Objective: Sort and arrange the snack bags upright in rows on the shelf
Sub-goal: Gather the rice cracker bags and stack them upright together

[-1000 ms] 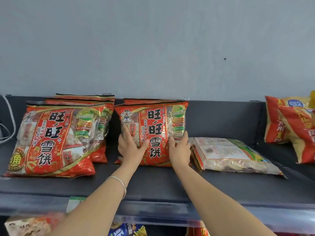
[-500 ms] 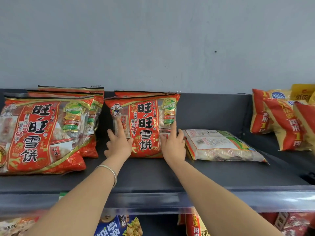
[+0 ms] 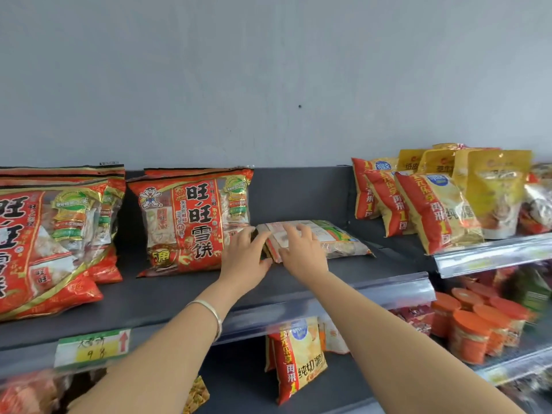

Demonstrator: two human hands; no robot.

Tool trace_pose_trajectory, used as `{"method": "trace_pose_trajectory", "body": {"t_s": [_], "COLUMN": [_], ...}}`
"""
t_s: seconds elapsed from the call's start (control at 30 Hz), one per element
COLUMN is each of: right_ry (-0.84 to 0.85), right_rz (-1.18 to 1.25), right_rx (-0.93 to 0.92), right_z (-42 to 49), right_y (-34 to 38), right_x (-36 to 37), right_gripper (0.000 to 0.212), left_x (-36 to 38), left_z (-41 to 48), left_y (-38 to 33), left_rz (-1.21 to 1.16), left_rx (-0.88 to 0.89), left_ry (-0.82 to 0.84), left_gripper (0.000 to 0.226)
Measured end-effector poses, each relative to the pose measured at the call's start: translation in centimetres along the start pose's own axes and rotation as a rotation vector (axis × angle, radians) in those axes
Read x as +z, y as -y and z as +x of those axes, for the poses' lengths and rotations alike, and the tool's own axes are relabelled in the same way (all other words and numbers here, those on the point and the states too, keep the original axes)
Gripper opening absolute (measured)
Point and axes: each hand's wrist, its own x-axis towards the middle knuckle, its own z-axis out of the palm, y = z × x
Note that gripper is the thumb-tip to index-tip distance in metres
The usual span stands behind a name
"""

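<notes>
Dark grey shelf (image 3: 179, 297), back panel behind.
Left red bags (image 3: 44, 243): large rice-cracker packs, upright, leaning back slightly, stacked one behind another.
Centre red bag (image 3: 191, 222): same print, upright, front face out, another of its kind behind it.
Pale bag (image 3: 334, 237): just right of centre red bag, lying flat, label side up.
</notes>
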Motion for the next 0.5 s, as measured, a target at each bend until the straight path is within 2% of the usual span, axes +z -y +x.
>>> {"method": "trace_pose_trajectory", "body": {"t_s": [0.17,0.5], "right_ry": [0.059,0.073], "right_rz": [-0.015,-0.001], "right_rx": [0.199,0.180], "right_z": [0.4,4.9], "right_y": [-5.0,-13.2], "right_x": [-1.6,-2.9], "right_gripper": [0.043,0.044], "left_x": [1.7,6.3], "left_z": [1.5,6.2], "left_y": [-3.0,-9.6], "left_rz": [0.034,0.094], "left_rx": [0.077,0.042], "left_ry": [0.191,0.274], "left_gripper": [0.062,0.067]}}
